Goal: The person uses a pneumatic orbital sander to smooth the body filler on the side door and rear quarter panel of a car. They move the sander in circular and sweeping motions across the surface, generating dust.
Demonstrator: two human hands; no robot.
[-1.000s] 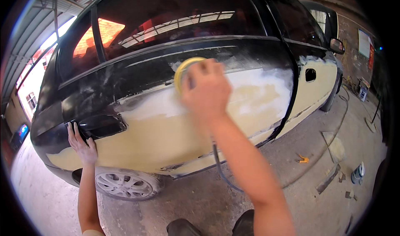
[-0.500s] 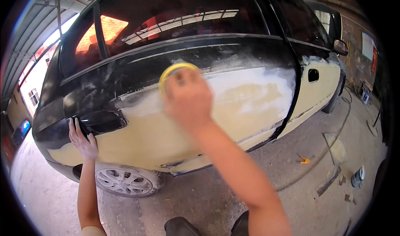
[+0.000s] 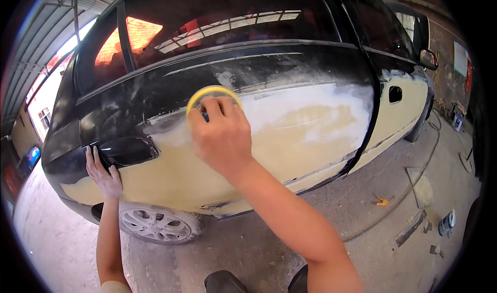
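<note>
A car side panel (image 3: 295,153), part black and part covered in cream filler with whitish dusty patches, fills the middle of the view. My right hand (image 3: 222,138) is closed around a round, yellow-rimmed sanding pad (image 3: 209,90), held against the panel where the black paint meets the filler. The pad's underside is hidden. Farther left, my left hand (image 3: 105,175) lies on the bodywork with fingers stretched upward, holding nothing. Its fingertips touch the surface beside a glossy dark recess (image 3: 129,152).
Below the panel is a dusty wheel (image 3: 158,224). A hose (image 3: 378,221) curves over the concrete floor at right, near an orange tool (image 3: 381,201), a flat board (image 3: 420,187), a dark strip (image 3: 410,227) and a can (image 3: 446,223). The side mirror (image 3: 428,59) sticks out at upper right.
My right hand and the sanding pad have shifted a little left and down along the panel. My left hand stays at the same spot.
</note>
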